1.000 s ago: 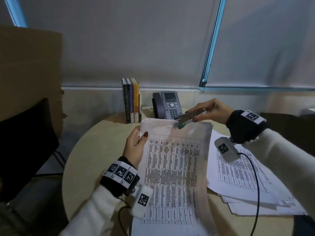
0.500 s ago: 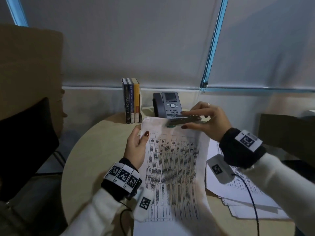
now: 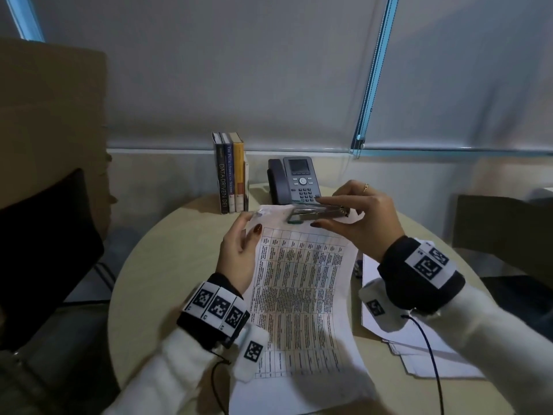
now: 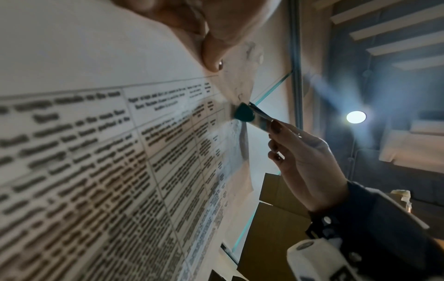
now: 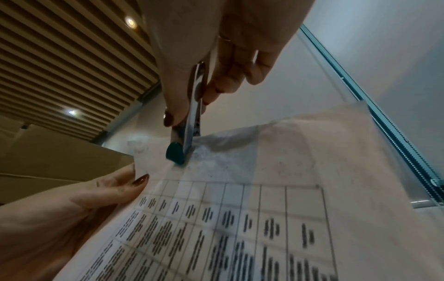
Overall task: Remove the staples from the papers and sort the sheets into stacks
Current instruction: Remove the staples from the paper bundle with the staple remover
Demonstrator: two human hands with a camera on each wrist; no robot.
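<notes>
A stapled set of printed table sheets [image 3: 299, 289] is lifted off the round table, its top edge raised. My left hand [image 3: 239, 253] pinches its upper left edge, thumb on the front [image 5: 115, 188]. My right hand [image 3: 356, 223] grips a flat metal staple remover with a green tip [image 3: 311, 215]. The green tip [image 5: 175, 153] rests against the paper near its top left corner [image 4: 243, 112]. The staple itself cannot be made out.
A loose pile of printed sheets [image 3: 419, 354] lies on the table to the right. A desk phone [image 3: 294, 181] and three upright books [image 3: 230, 172] stand at the table's far edge. A dark chair [image 3: 45, 250] is at the left and a cardboard box [image 3: 502, 232] at the right.
My right hand has moved left along the paper's top edge with the staple remover, bringing its green tip toward the top left corner. The left hand keeps its hold.
</notes>
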